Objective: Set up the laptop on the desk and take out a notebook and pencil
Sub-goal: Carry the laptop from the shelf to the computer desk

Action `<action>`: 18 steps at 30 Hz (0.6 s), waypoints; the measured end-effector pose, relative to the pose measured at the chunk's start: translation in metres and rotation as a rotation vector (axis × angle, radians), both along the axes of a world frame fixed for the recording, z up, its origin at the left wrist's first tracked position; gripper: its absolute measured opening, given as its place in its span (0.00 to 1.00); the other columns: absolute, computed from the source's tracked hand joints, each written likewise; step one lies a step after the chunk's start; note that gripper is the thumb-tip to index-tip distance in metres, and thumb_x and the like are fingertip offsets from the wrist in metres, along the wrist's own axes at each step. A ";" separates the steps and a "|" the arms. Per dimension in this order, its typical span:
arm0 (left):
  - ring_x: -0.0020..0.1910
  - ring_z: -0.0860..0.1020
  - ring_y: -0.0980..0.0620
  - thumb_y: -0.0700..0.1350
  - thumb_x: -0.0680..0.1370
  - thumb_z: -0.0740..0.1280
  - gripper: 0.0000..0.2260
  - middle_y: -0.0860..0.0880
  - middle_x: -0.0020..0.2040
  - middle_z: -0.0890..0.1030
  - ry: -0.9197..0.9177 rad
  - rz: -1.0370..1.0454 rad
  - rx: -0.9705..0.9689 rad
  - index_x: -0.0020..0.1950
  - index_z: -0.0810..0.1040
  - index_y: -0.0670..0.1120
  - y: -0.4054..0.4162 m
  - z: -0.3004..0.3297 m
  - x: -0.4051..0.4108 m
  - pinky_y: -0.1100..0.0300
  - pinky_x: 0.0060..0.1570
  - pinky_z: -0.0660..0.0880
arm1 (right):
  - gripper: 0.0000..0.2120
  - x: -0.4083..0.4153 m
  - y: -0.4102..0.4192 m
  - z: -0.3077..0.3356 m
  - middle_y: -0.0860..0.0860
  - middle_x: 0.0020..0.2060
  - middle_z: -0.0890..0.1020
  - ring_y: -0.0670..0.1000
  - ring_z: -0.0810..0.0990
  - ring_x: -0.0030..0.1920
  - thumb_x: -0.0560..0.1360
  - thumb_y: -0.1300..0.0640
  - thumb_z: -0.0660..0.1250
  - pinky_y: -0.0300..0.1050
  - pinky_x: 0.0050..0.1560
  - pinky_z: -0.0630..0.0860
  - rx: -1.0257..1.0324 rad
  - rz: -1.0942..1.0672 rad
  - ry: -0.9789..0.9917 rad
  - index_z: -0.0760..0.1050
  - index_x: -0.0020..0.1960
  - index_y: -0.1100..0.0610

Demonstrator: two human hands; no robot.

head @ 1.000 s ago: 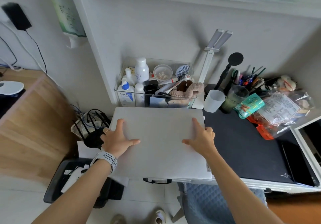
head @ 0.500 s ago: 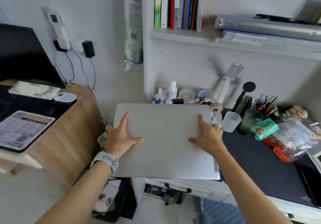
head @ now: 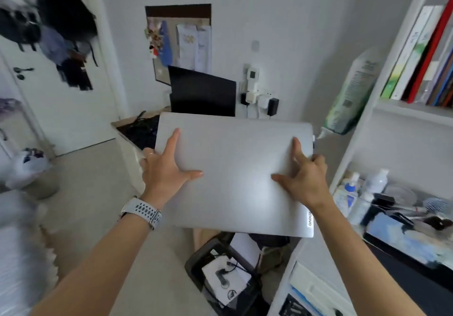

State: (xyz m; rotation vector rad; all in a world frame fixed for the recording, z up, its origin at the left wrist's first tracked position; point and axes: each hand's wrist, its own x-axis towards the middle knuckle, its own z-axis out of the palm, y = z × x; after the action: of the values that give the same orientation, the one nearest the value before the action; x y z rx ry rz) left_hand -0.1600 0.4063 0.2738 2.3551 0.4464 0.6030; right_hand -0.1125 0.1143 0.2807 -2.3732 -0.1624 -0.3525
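Between both hands, a closed laptop point(head: 235, 175) is carried flat, long axis nine to three; left hand point(head: 166, 171) and right hand point(head: 304, 180) grip its side edges, wooden worktop point(head: 122, 123) at eleven o'clock.

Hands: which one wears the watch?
The left hand, gripping the closed laptop; a pale perforated band circles its wrist. The right hand has a bare wrist.
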 end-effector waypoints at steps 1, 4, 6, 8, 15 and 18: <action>0.57 0.65 0.40 0.62 0.57 0.78 0.51 0.40 0.59 0.65 -0.011 0.044 0.004 0.72 0.50 0.70 0.018 0.003 -0.006 0.47 0.58 0.68 | 0.48 0.002 0.018 0.003 0.59 0.61 0.62 0.59 0.59 0.65 0.66 0.48 0.76 0.46 0.69 0.58 0.014 0.048 -0.009 0.51 0.76 0.42; 0.60 0.64 0.39 0.64 0.56 0.77 0.52 0.39 0.62 0.67 -0.006 0.138 0.004 0.71 0.48 0.71 0.063 0.004 -0.025 0.44 0.60 0.68 | 0.48 0.012 0.068 0.003 0.55 0.59 0.60 0.58 0.58 0.66 0.67 0.47 0.76 0.45 0.70 0.58 0.020 0.179 -0.007 0.49 0.77 0.42; 0.63 0.62 0.38 0.65 0.57 0.76 0.52 0.38 0.66 0.66 0.016 0.184 -0.004 0.71 0.46 0.71 0.085 0.001 -0.035 0.42 0.62 0.65 | 0.48 0.021 0.097 -0.003 0.57 0.63 0.59 0.59 0.57 0.67 0.67 0.46 0.75 0.47 0.70 0.57 -0.003 0.241 0.010 0.47 0.77 0.42; 0.66 0.60 0.37 0.64 0.59 0.77 0.52 0.35 0.67 0.63 0.053 0.240 -0.007 0.72 0.45 0.70 0.101 -0.003 -0.041 0.40 0.63 0.62 | 0.48 0.031 0.122 -0.010 0.60 0.68 0.56 0.58 0.55 0.69 0.67 0.44 0.74 0.47 0.71 0.57 -0.022 0.280 0.035 0.47 0.76 0.40; 0.66 0.61 0.34 0.63 0.61 0.76 0.52 0.33 0.67 0.60 0.170 0.367 0.045 0.75 0.45 0.65 0.142 -0.025 0.000 0.43 0.65 0.63 | 0.49 0.102 0.188 -0.046 0.64 0.66 0.62 0.62 0.61 0.66 0.67 0.40 0.73 0.51 0.67 0.62 -0.103 0.356 0.078 0.44 0.76 0.41; 0.65 0.62 0.35 0.63 0.62 0.75 0.51 0.34 0.65 0.62 0.197 0.390 0.052 0.75 0.45 0.65 0.157 -0.025 0.032 0.46 0.65 0.62 | 0.50 0.141 0.209 -0.050 0.63 0.65 0.60 0.64 0.62 0.66 0.67 0.41 0.73 0.53 0.69 0.61 -0.099 0.381 0.107 0.43 0.76 0.41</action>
State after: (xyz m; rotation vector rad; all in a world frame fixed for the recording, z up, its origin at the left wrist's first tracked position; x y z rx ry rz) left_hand -0.1276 0.5630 0.2492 2.4021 1.0052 0.5619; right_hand 0.0287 0.3234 0.2308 -2.3847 -0.5822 -0.0356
